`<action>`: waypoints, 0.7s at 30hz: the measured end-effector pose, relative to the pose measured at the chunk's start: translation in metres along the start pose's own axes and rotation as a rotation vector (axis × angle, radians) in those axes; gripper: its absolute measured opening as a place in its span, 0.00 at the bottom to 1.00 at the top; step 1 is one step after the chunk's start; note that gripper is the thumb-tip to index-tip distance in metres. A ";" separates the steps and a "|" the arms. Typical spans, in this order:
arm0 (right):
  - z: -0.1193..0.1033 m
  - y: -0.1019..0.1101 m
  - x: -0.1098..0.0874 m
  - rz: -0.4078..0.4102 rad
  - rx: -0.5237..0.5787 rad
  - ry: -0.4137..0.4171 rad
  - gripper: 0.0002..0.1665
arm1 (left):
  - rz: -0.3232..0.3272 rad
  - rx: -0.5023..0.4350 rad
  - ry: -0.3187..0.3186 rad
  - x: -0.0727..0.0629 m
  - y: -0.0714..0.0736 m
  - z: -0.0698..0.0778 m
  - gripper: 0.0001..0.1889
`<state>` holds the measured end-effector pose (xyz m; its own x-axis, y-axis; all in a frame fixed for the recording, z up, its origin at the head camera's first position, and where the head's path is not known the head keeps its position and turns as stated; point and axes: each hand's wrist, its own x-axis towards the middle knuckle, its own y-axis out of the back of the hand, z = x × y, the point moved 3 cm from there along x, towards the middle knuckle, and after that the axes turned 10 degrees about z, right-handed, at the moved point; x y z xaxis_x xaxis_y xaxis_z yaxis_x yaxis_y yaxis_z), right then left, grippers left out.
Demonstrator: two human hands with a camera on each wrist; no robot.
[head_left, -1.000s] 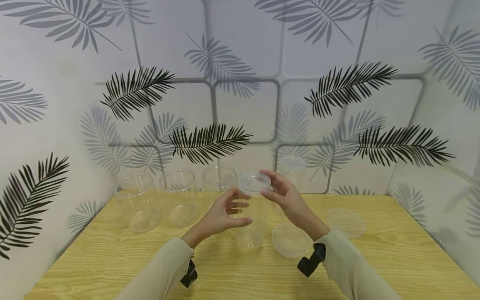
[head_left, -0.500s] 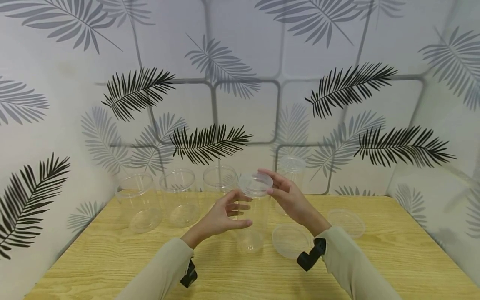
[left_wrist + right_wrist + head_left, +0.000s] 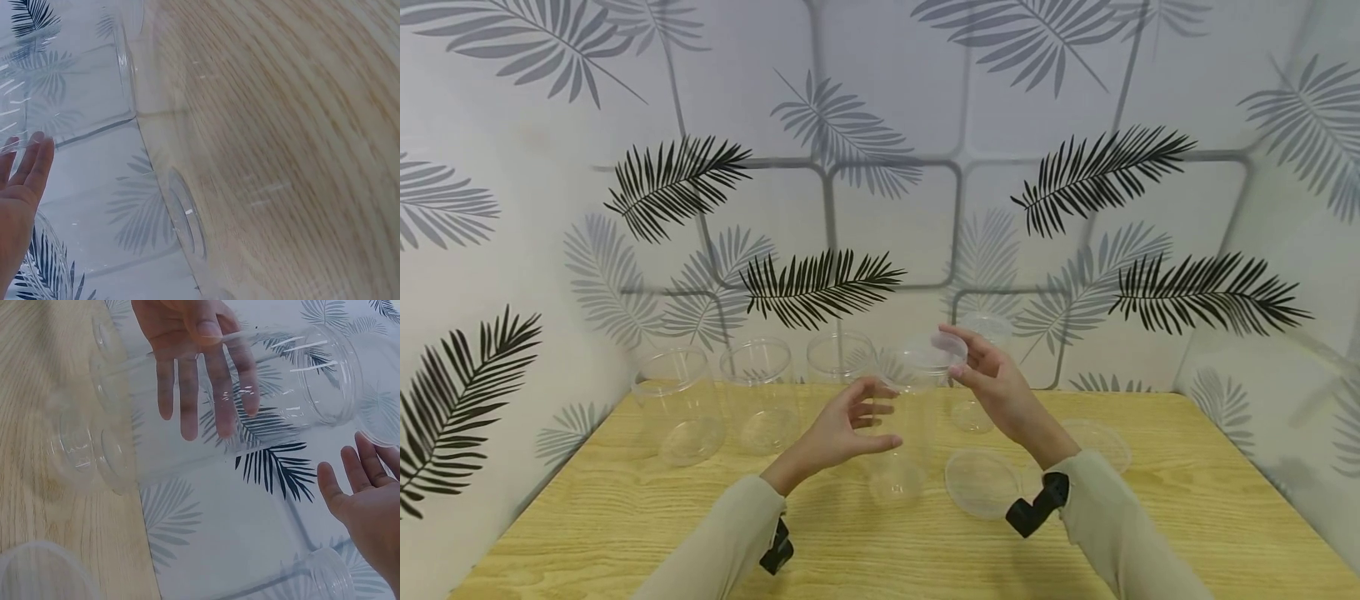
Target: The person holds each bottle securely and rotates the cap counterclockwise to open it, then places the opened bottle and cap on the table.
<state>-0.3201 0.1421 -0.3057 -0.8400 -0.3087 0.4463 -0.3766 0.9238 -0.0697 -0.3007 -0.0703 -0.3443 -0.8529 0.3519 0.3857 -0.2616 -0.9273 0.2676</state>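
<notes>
In the head view my left hand [image 3: 835,429] holds a tall clear plastic jar [image 3: 913,433] around its upper side, thumb at the near side and fingers behind. My right hand [image 3: 1003,387] pinches a round clear lid [image 3: 928,354] by its right edge, tilted and shifted to the right over the jar's mouth. From the right wrist, the lid [image 3: 382,394] shows apart from the jar's rim [image 3: 334,375], and the left fingers show through the clear wall. The left wrist view catches only part of the left hand [image 3: 22,181] at its edge.
Three uncovered clear jars stand in a row at the back left, the leftmost jar [image 3: 677,408] nearest the table's side edge. A lidded jar [image 3: 985,327] stands behind my right hand. Two flat lids, a nearer lid [image 3: 981,483] and a farther lid [image 3: 1101,442], lie on the wooden table [image 3: 880,550].
The lid sat over the jar's top; my right hand has moved it up and to the right, partly off the mouth. My left hand has stayed at the jar.
</notes>
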 end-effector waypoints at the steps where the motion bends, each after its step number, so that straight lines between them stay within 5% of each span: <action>1: -0.001 0.002 -0.001 0.003 -0.014 -0.001 0.34 | 0.009 0.008 0.002 0.000 0.001 0.000 0.29; 13: -0.009 0.037 -0.020 -0.039 -0.080 0.010 0.29 | 0.084 0.052 0.015 0.007 0.003 0.001 0.31; 21: -0.006 0.054 -0.038 -0.112 -0.251 -0.084 0.32 | 0.109 0.062 0.037 0.020 -0.001 0.001 0.32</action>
<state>-0.3062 0.2052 -0.3216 -0.8319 -0.4202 0.3625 -0.3692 0.9067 0.2039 -0.3171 -0.0620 -0.3362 -0.8913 0.2432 0.3827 -0.1389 -0.9499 0.2802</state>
